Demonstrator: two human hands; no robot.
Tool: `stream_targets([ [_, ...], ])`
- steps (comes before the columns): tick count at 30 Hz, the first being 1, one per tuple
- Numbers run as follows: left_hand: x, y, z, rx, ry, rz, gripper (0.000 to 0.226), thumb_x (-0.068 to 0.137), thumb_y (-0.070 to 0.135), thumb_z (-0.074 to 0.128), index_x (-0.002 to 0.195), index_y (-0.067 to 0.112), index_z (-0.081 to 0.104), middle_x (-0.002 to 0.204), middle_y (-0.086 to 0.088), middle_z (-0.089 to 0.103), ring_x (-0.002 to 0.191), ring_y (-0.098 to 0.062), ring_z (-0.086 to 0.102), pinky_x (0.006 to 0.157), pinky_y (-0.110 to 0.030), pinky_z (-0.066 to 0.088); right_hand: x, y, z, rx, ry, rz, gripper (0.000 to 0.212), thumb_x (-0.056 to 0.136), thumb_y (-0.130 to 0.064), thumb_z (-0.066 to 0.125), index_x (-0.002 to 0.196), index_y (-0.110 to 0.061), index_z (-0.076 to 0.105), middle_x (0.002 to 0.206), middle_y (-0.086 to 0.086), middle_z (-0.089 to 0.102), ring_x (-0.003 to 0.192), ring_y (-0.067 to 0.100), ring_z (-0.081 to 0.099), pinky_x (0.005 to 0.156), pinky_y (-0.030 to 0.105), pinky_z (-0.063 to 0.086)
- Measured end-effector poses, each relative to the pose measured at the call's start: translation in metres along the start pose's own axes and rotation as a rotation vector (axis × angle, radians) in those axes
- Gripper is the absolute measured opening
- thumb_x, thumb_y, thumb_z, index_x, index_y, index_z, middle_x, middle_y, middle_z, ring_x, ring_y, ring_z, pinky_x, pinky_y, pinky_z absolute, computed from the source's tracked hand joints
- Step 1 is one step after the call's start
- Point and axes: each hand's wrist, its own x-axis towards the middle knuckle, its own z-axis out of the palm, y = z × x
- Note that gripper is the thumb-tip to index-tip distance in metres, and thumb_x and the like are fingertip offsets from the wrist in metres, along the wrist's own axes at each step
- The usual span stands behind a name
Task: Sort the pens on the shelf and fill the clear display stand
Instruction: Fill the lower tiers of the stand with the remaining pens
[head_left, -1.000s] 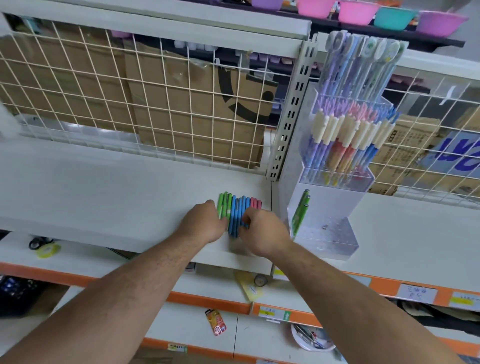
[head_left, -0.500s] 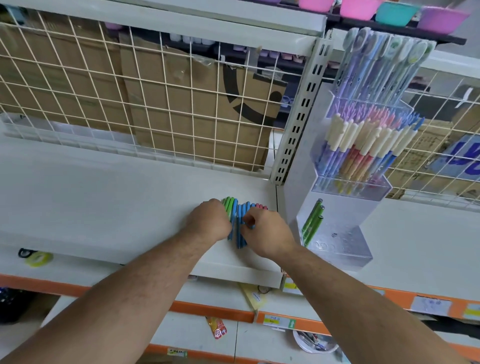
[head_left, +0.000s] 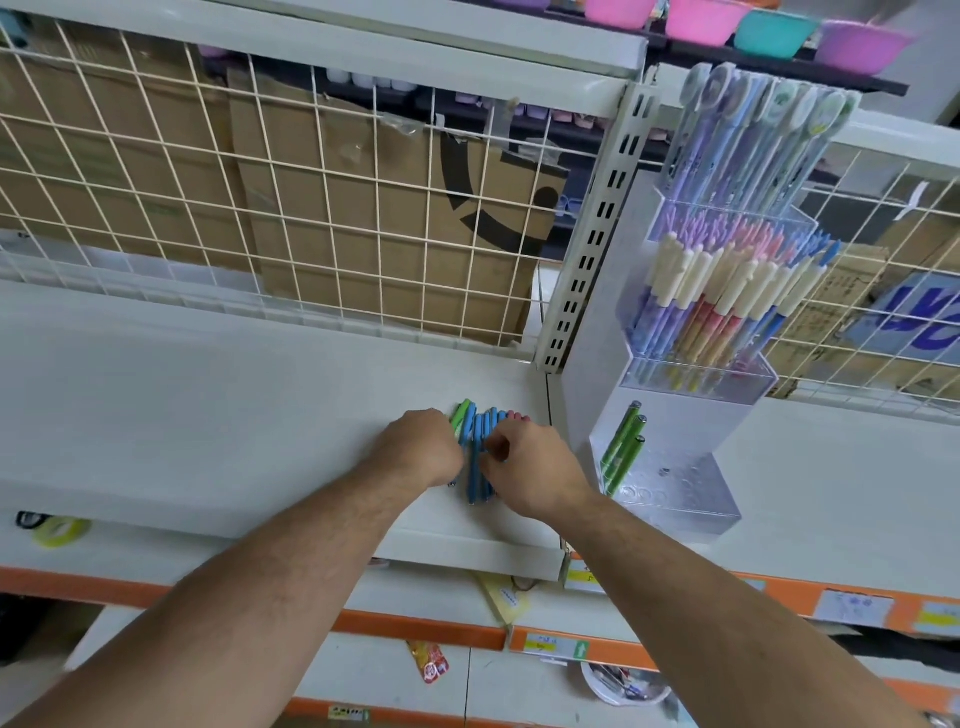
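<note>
- I see a white shelf in two panels, with a seam between them and a wire grid along the back edge.
- Pens lie on the left panel near the front edge, just left of the seam. They are side by side in a tight row: green on the left, blue in the middle, pink on the right.
- A clear stand stands upright on the right panel, just beside the pens but apart from them.
- On the next shelf down, far left, I make out a yellow tape roll.
- On the lowest shelf lie a red packet and, further right, a white bowl.
</note>
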Motion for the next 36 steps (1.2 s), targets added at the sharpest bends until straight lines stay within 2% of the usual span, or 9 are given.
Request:
stream_targets([
  [3, 0.002, -0.002, -0.003, -0.322, -0.054, -0.085, 0.013, 0.091, 0.008, 0.052, 0.078, 0.009, 0.05, 0.067, -0.005, 0.048, 0.055, -0.02, 0.047, 0.046, -0.024, 0.031, -0.002, -0.001, -0.002, 0.15, -0.001, 0.034, 0.015, 0.094, -0.019, 0.061, 0.09, -0.008, 0.07, 0.083, 0.008, 0.07, 0.075, 0.025, 0.066, 0.072, 0.041, 0.059],
  [5, 0.001, -0.004, -0.004, -0.617, -0.15, -0.113, 0.012, 0.09, 0.007, 0.053, 0.078, 0.007, 0.053, 0.057, -0.008, 0.042, 0.047, -0.02, 0.037, 0.05, -0.024, 0.028, -0.004, -0.003, -0.005, 0.341, 0.014, 0.098, 0.018, 0.096, -0.017, 0.062, 0.087, -0.002, 0.069, 0.073, 0.015, 0.069, 0.06, 0.024, 0.062, 0.061, 0.038, 0.056],
  [7, -0.006, -0.005, -0.003, -0.736, -0.19, -0.073, 0.01, 0.088, 0.007, 0.056, 0.078, 0.007, 0.055, 0.055, -0.009, 0.042, 0.049, -0.021, 0.039, 0.055, -0.03, 0.032, -0.006, -0.006, -0.009, 0.529, 0.043, 0.173, 0.021, 0.097, -0.021, 0.065, 0.086, -0.003, 0.068, 0.065, 0.012, 0.066, 0.053, 0.021, 0.059, 0.049, 0.033, 0.049],
  [14, -0.044, 0.001, 0.003, -0.748, -0.253, 0.208, 0.012, 0.094, 0.008, 0.051, 0.088, 0.013, 0.061, 0.071, -0.007, 0.055, 0.061, -0.023, 0.048, 0.057, -0.033, 0.042, -0.02, -0.007, -0.014, 0.768, 0.135, 0.26, 0.031, 0.09, -0.024, 0.076, 0.091, 0.006, 0.068, 0.067, 0.014, 0.059, 0.049, 0.02, 0.052, 0.044, 0.03, 0.043],
  [20, -0.068, 0.001, 0.016, -0.812, -0.251, 0.327, 0.018, 0.099, 0.013, 0.054, 0.112, 0.001, 0.057, 0.101, -0.019, 0.066, 0.078, -0.02, 0.058, 0.06, -0.033, 0.051, -0.04, 0.0, -0.012, 0.822, 0.155, 0.264, 0.026, 0.09, -0.016, 0.075, 0.074, -0.002, 0.061, 0.059, 0.012, 0.058, 0.052, 0.025, 0.054, 0.043, 0.028, 0.044],
  [23, -0.079, 0.002, 0.021, -0.906, -0.254, 0.314, 0.024, 0.102, 0.014, 0.05, 0.108, -0.009, 0.051, 0.091, -0.02, 0.057, 0.074, -0.023, 0.057, 0.064, -0.039, 0.052, -0.053, 0.005, -0.015, 0.838, 0.164, 0.258, 0.027, 0.09, -0.01, 0.074, 0.069, -0.004, 0.058, 0.055, 0.009, 0.058, 0.047, 0.021, 0.054, 0.044, 0.028, 0.047],
  [26, -0.088, 0.005, 0.024, -0.911, -0.264, 0.319, 0.018, 0.1, 0.012, 0.054, 0.1, -0.005, 0.054, 0.087, -0.018, 0.063, 0.074, -0.024, 0.063, 0.07, -0.045, 0.054, -0.066, 0.011, -0.021, 0.829, 0.168, 0.224, 0.025, 0.09, -0.006, 0.073, 0.072, 0.001, 0.057, 0.054, 0.009, 0.054, 0.041, 0.016, 0.052, 0.043, 0.025, 0.048],
  [30, -0.102, 0.014, 0.024, -0.933, -0.294, 0.351, 0.006, 0.098, 0.006, 0.058, 0.092, 0.008, 0.058, 0.082, -0.012, 0.07, 0.07, -0.017, 0.07, 0.056, -0.029, 0.053, -0.08, 0.02, -0.029, 0.816, 0.153, 0.17, 0.021, 0.089, -0.005, 0.073, 0.076, 0.002, 0.057, 0.06, 0.015, 0.05, 0.038, 0.014, 0.048, 0.04, 0.023, 0.044],
  [36, -0.118, 0.034, 0.032, -0.975, -0.308, 0.342, 0.007, 0.095, 0.001, 0.059, 0.099, 0.006, 0.06, 0.082, -0.008, 0.074, 0.074, -0.02, 0.072, 0.054, -0.028, 0.057, -0.098, 0.043, -0.041, 0.826, 0.11, 0.105, 0.029, 0.089, -0.009, 0.075, 0.089, 0.015, 0.058, 0.064, 0.013, 0.053, 0.042, 0.013, 0.051, 0.044, 0.026, 0.047],
])
